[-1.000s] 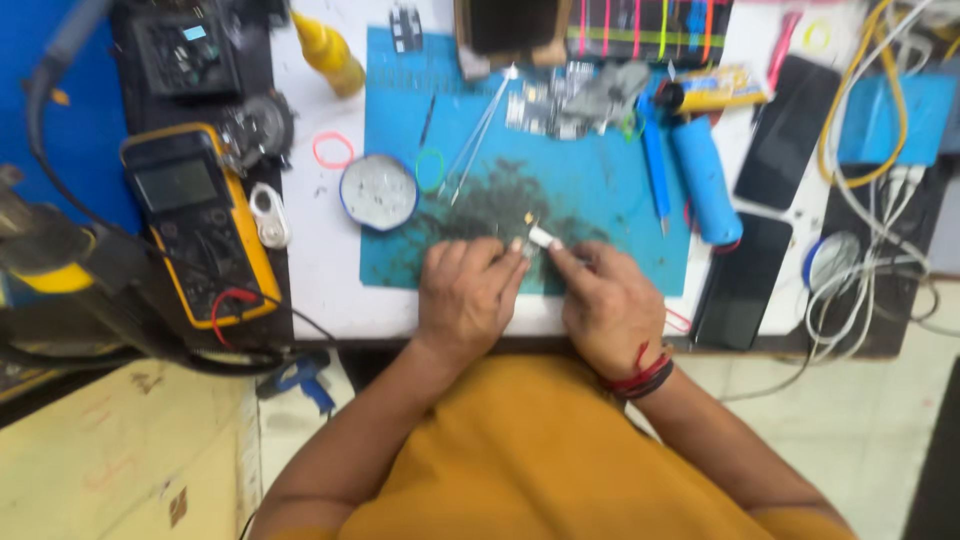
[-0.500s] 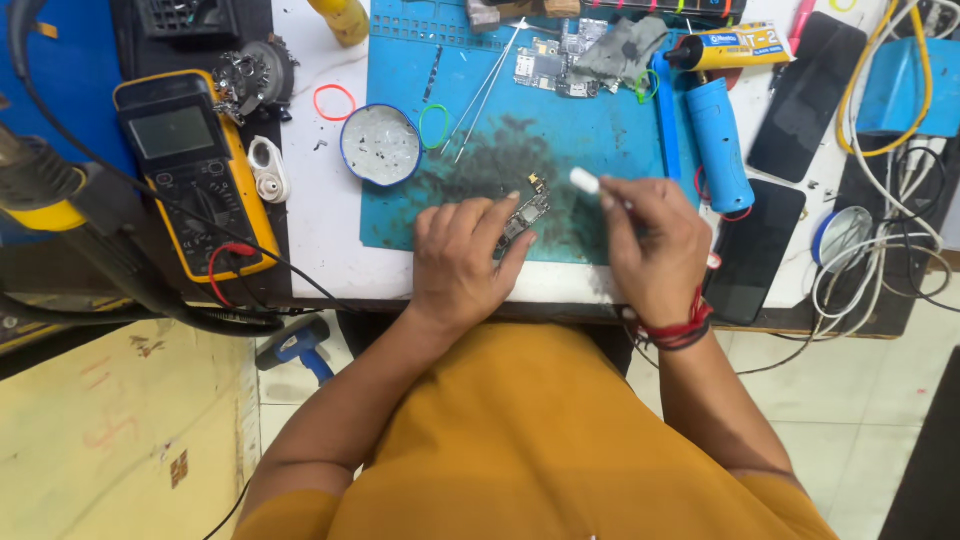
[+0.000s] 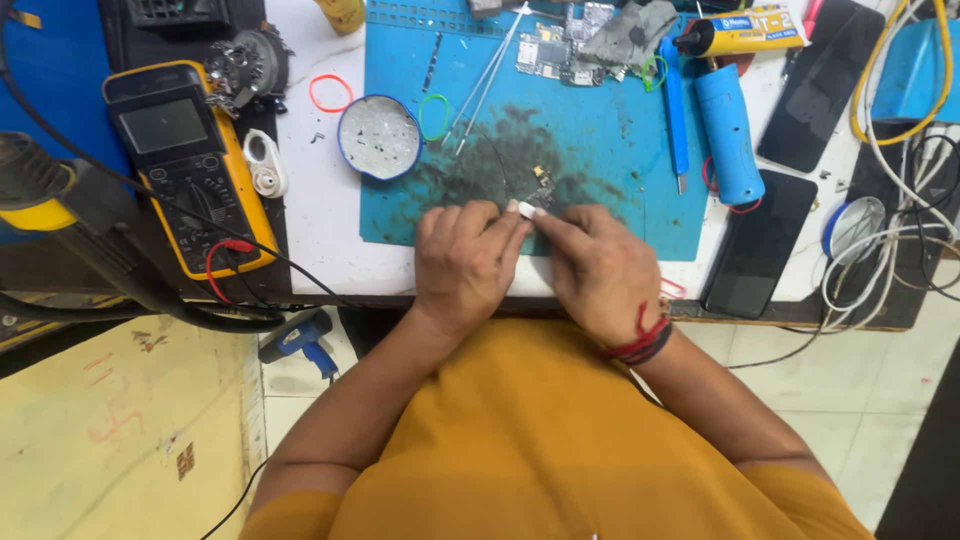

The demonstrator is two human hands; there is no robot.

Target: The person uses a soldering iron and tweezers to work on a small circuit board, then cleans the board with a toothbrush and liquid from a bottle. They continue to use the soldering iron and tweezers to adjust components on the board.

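Left hand: the left hand [image 3: 465,262] lies on the near edge of the blue mat [image 3: 600,150]. Its fingers are curled in, and the fingertips pinch the small part [image 3: 540,197].
Right hand: the right hand [image 3: 600,270] is just beside the left hand, and the two touch at the fingertips. Its fingers are pinched narrow at the same small part. A red and black thread band [image 3: 640,343] goes round its wrist.
Small part: a tiny board piece with gold bits, held between both hands, low over the dark smudged spot on the mat. I cannot tell if it rests on the mat.
White bit: a little white thing [image 3: 512,207] shows at the fingertips. It is too small to tell what it is.
Mat: it lies on the white counter [image 3: 320,220], in front of the person.
Round tin: a round tin [image 3: 379,137] with a blue rim sits at the left edge of the mat, with a green ring [image 3: 434,117] beside it.
Meter: a yellow meter [image 3: 185,165] lies well to the left, with red and black wires.
Blue tube: a fat blue tube tool [image 3: 728,133] lies on the right side of the mat.
Phones: two dark phones [image 3: 765,235] lie to the right of the mat.
Boards: more small boards [image 3: 560,45] lie at the far edge of the mat.
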